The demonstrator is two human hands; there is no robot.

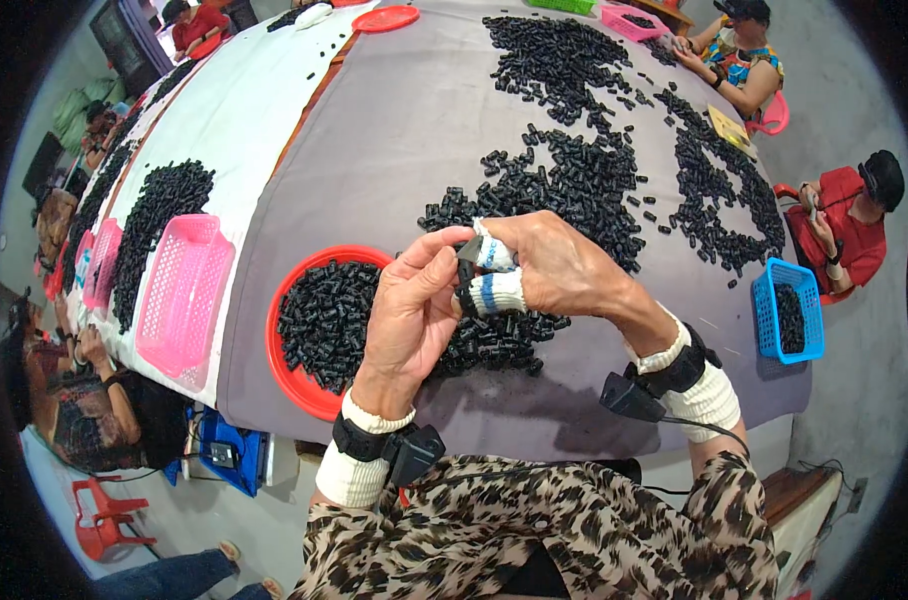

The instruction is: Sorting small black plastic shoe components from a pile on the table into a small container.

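Above the table, my left hand [414,310] pinches a small black cylindrical piece [465,274] between thumb and fingers. My right hand [559,262] is closed against it from the other side, with white wrapping [501,292] marked in blue around its fingers. A small flat grey thing [470,248] shows at the right fingertips; what it is I cannot make out. Under my left hand stands a red round tray [278,335] full of similar black pieces. Behind and below both hands spreads a loose pile of black pieces [574,190].
To the left are a pink basket [206,300] and another black pile [164,205] on white cloth. A blue basket [764,310] stands at the right table edge. Other people sit around the table, one in red [844,225] at right. A red lid [386,19] lies far off.
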